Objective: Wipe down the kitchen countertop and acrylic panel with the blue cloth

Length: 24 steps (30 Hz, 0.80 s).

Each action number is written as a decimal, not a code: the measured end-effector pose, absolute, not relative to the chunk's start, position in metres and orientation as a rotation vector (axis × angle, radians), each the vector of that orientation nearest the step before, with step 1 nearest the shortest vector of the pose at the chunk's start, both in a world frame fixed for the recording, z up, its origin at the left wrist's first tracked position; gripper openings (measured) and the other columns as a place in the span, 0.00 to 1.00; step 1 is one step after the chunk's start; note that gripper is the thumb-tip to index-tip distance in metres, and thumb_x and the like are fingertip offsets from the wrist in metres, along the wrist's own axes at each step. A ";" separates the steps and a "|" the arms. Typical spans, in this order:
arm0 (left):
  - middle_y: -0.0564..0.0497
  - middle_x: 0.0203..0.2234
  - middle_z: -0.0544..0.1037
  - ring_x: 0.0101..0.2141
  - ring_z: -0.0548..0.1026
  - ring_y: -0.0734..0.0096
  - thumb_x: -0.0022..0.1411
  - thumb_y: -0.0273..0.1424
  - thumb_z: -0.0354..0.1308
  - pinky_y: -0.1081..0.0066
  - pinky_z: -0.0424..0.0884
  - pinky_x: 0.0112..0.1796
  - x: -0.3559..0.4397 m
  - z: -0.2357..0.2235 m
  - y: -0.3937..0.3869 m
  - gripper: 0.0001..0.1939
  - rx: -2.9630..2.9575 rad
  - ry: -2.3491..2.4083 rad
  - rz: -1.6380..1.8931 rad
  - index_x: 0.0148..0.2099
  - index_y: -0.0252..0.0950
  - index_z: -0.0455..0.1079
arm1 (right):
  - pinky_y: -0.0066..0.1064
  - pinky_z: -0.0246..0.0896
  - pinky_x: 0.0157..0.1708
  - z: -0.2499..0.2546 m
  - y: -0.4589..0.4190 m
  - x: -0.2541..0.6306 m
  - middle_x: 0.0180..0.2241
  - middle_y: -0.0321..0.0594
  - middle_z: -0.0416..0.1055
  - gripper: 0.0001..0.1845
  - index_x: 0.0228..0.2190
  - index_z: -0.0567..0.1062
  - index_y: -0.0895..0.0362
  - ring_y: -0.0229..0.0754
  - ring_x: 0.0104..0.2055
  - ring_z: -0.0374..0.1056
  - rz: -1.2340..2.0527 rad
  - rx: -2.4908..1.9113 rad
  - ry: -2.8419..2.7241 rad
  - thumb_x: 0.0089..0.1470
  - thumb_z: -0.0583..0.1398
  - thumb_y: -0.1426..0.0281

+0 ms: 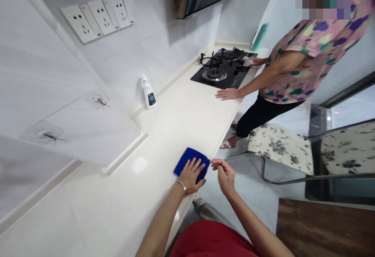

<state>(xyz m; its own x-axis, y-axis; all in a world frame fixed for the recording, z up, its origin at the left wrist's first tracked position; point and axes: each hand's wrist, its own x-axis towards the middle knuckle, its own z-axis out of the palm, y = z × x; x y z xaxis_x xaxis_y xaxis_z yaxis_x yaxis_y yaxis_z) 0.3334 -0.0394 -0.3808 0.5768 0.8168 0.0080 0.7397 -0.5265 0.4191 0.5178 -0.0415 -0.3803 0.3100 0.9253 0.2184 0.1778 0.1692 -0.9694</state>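
My left hand [191,175], with a metal bangle [182,186] at the wrist, lies flat on a folded blue microfibre cloth [190,161]. The cloth rests on a cream stone countertop [117,204], near its outer edge. My right hand [224,175] is just to the right of my left, its thumb and fingers pinched together. Its fingertips are right at the cloth's right corner, and I cannot tell whether they grip it. The part of the cloth under my left palm is hidden.
A white spray bottle [149,94] stands against the wall, and a black gas hob [222,72] is set into the far counter. A co-worker's hand [227,93] rests on the counter beside it. Wall sockets [96,18] are above, and a floral chair [278,149] stands right.
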 end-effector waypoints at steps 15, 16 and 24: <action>0.35 0.69 0.52 0.70 0.43 0.48 0.68 0.46 0.33 0.44 0.44 0.66 0.126 -0.385 -0.129 0.34 1.513 2.570 0.430 0.68 0.32 0.55 | 0.69 0.27 0.65 -0.407 -0.051 0.416 0.70 0.47 0.45 0.38 0.66 0.56 0.58 0.69 0.71 0.29 0.193 -1.501 -2.309 0.56 0.56 0.67; 0.34 0.69 0.51 0.69 0.43 0.47 0.68 0.46 0.32 0.44 0.43 0.66 0.126 -0.386 -0.128 0.35 1.447 2.601 0.421 0.68 0.32 0.54 | 0.69 0.27 0.65 -0.410 -0.055 0.412 0.70 0.47 0.43 0.39 0.67 0.53 0.58 0.69 0.71 0.28 0.191 -1.485 -2.324 0.56 0.56 0.67; 0.34 0.69 0.52 0.69 0.45 0.45 0.65 0.51 0.31 0.44 0.46 0.66 0.137 -0.395 -0.117 0.39 1.378 2.766 0.340 0.69 0.32 0.53 | 0.67 0.25 0.66 -0.410 -0.043 0.446 0.71 0.39 0.40 0.39 0.67 0.53 0.46 0.65 0.71 0.36 0.194 -1.315 -2.469 0.56 0.57 0.62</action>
